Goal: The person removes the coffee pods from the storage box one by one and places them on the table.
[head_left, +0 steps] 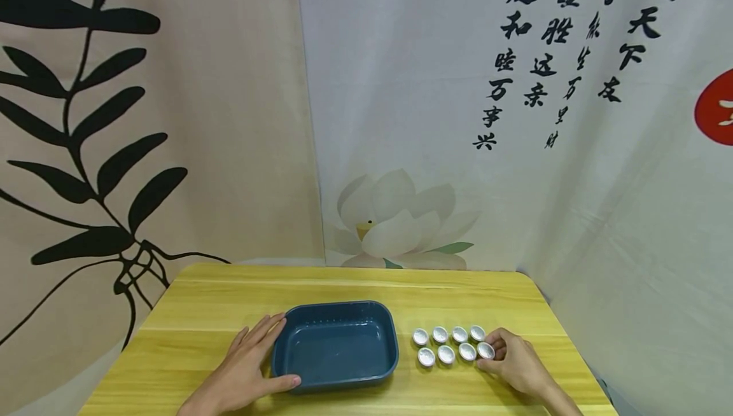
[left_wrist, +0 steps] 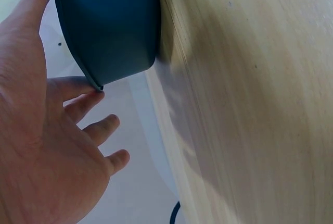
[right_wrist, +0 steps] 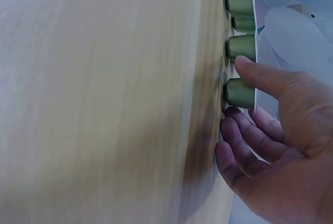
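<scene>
A dark blue rectangular dish [head_left: 335, 346] sits on the table. My left hand [head_left: 246, 362] is spread against its left end, thumb over the near corner and fingertips at the rim. In the left wrist view, the dish's side wall [left_wrist: 112, 26] stands beside the straight fingers. Several green coffee capsules stand lid up in two rows to the right of the dish. My right hand [head_left: 518, 362] pinches the capsule [head_left: 485, 350] at the right end of the near row. Its green body [right_wrist: 240, 94] shows between thumb and fingers in the right wrist view.
The wooden table [head_left: 240, 289] reaches back to a cloth backdrop [head_left: 395, 117] printed with a lotus and writing. Left of the held capsule, another capsule [head_left: 467, 352] stands close by, with one more [head_left: 478, 333] behind in the far row.
</scene>
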Motion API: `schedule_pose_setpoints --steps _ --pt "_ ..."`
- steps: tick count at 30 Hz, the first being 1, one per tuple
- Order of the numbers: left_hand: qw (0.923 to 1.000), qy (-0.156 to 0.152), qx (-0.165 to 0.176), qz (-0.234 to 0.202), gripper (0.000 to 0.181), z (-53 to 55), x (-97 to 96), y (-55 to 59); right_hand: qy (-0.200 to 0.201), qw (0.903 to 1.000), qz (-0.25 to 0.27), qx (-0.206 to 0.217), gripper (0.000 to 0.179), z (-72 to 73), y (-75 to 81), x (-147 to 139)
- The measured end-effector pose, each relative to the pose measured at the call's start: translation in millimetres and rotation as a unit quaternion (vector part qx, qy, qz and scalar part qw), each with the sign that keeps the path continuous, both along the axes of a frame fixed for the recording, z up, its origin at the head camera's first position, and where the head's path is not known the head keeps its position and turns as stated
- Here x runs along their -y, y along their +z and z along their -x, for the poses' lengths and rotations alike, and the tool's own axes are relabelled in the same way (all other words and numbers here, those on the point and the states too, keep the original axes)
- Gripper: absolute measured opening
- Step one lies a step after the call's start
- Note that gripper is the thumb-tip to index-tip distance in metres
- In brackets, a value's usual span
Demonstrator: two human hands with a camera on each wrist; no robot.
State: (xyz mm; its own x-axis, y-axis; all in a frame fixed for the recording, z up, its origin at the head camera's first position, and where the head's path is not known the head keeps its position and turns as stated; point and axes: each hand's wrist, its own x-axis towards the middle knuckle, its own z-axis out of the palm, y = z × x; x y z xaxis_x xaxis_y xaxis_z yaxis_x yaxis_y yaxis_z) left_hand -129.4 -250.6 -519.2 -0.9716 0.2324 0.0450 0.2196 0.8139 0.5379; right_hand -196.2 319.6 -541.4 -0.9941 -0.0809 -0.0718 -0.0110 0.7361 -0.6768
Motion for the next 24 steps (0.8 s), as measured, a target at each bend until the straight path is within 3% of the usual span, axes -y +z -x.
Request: schedule_pose_setpoints --steps 14,24 --pt "1.0 0.001 0.004 0.009 0.122 3.0 2.1 -2.7 0.026 0.9994 0.004 0.022 0.074 -1.0 5.9 -14.1" --pt "0.9996 0.01 -0.026 0.001 0.118 1.4 5.7 -2.8 0.057 0.9963 -0.048 -0.044 0.085 -2.2 7.2 -21.8"
